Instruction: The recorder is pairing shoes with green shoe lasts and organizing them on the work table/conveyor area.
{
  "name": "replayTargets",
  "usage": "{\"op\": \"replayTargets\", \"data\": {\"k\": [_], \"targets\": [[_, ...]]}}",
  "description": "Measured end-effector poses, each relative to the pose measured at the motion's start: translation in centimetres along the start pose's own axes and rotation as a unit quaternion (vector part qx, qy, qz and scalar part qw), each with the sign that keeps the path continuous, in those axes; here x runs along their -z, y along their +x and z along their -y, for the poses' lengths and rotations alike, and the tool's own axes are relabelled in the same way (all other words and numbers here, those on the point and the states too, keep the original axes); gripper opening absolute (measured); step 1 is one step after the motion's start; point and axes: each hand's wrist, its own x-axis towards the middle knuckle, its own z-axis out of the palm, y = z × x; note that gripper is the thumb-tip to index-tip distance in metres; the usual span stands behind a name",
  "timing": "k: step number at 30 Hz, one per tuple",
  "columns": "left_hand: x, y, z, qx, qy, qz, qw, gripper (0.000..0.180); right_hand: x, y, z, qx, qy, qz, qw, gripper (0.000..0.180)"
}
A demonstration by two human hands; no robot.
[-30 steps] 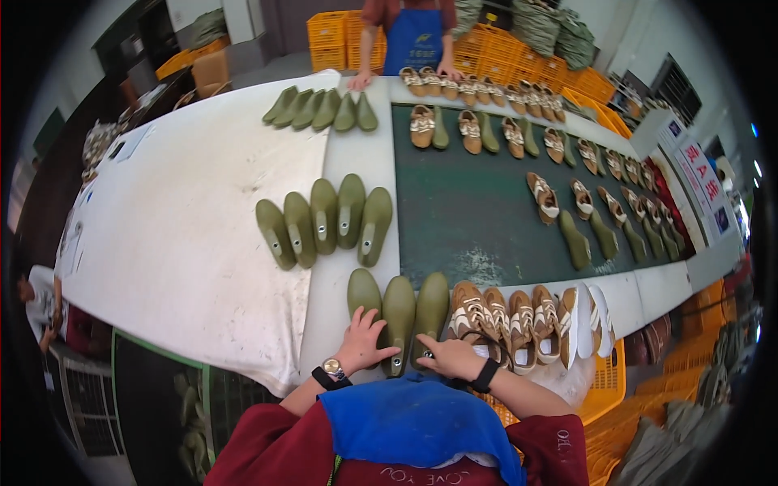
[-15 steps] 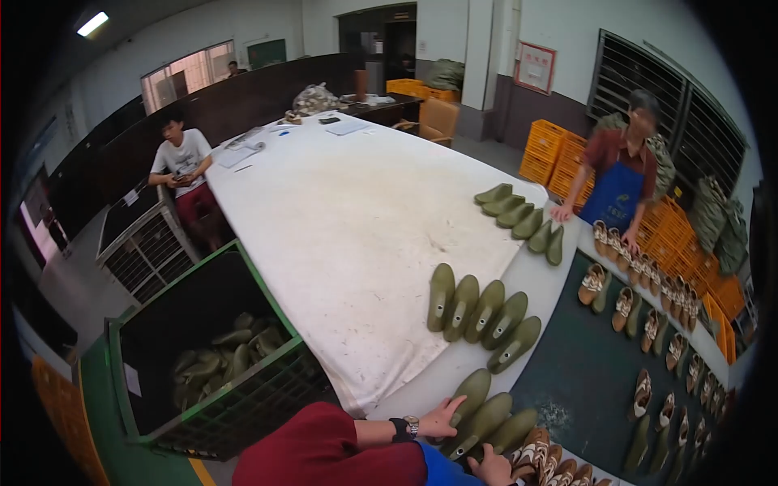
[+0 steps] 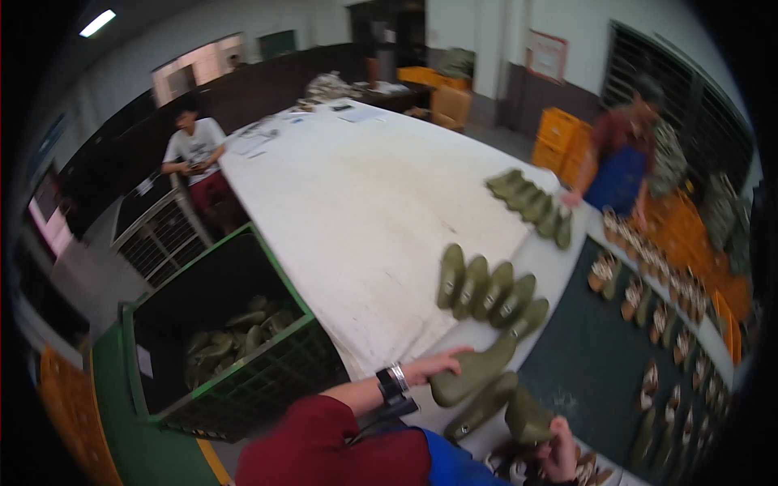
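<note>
My left hand (image 3: pixel 436 367) grips the heel end of an olive-green shoe last (image 3: pixel 476 374), tilted over the white table (image 3: pixel 340 227). Lower right, my right hand (image 3: pixel 559 455) is closed on the end of a second green last (image 3: pixel 527 419), also tilted. Between the two, another last (image 3: pixel 481 410) lies on the table's pale edge. Just beyond my hands stands a row of several more lasts (image 3: pixel 489 290). Brown-and-white shoes (image 3: pixel 506 463) are partly hidden below my right hand.
On the left is a green-rimmed crate (image 3: pixel 267 243) with several lasts inside. A dark green conveyor belt (image 3: pixel 579 348) carries shoes and lasts on the right. A co-worker in a blue apron (image 3: pixel 617 182) stands beyond it; another person (image 3: pixel 194 154) is at the far left.
Both hands have lifted a last from the near group, the right one moving further right. The view has shifted slightly.
</note>
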Motion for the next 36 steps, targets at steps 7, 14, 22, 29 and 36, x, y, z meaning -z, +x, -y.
{"op": "replayTargets", "data": {"k": [7,14,22,29,36], "targets": [[-6.9,7.5,-8.9,-0.013,0.004,0.043,0.999,0.073,-2.0,-3.5,9.6,0.123,-0.04,-0.028,0.991,0.007],[-13.9,25.6,-3.5,0.123,0.063,-0.003,0.99,0.07,10.4,-2.7,14.0,0.116,-0.145,-0.229,0.956,0.005],[-13.3,39.3,5.3,-0.033,0.304,-0.118,0.945,0.076,24.9,4.4,16.1,0.112,-0.406,-0.319,0.849,0.004],[-16.5,40.2,7.8,-0.038,0.743,-0.026,0.668,0.077,31.1,9.2,11.2,-0.086,-0.72,-0.344,0.596,0.018],[-18.0,40.9,6.8,-0.066,0.788,0.035,0.612,0.073,31.9,10.2,11.1,-0.071,-0.717,-0.391,0.572,0.022]]}}
